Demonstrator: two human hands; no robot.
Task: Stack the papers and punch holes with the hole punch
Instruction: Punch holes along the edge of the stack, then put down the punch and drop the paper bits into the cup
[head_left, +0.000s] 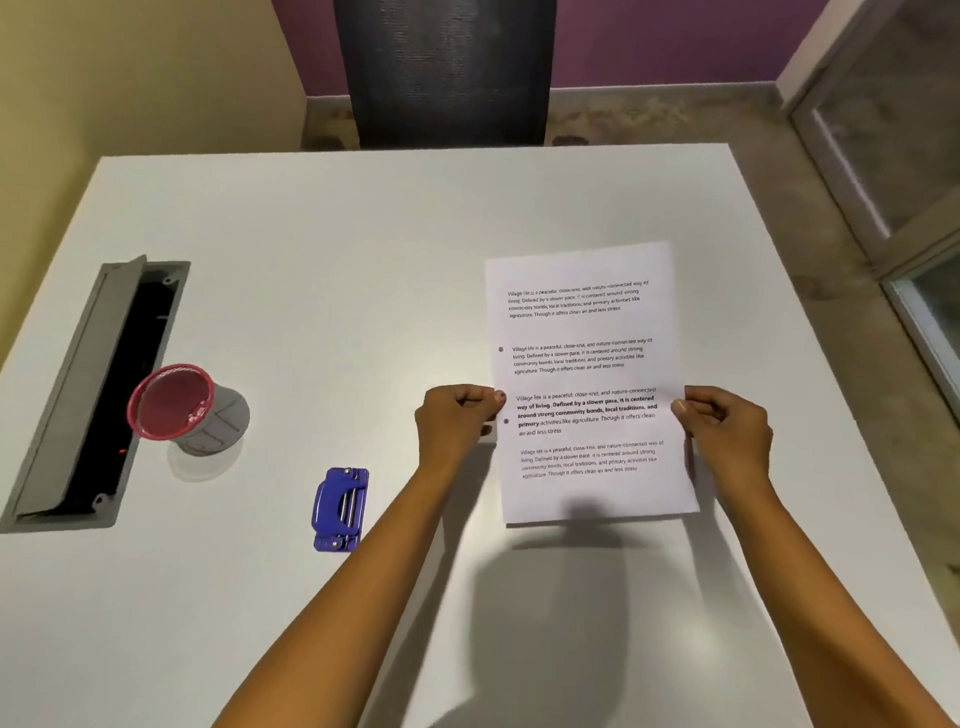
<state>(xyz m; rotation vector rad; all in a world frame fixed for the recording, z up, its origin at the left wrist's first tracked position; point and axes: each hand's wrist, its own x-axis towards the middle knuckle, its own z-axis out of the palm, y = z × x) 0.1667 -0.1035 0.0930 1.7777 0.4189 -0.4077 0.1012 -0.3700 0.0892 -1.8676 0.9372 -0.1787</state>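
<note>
While left hand (457, 415) and right hand (727, 431) pinch the papers (587, 322) by opposite edges, two holes (501, 349) show (punching looks done); the hole punch (340, 509) lies left of them; next, set them down squarely.

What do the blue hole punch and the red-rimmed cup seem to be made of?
The hole punch looks like blue painted metal, glossy, with bare steel rods showing; plastic is possible. The cup may be mesh, metal or plastic: glossy red rim, hazy see-through inside; blur leaves it open.
</note>
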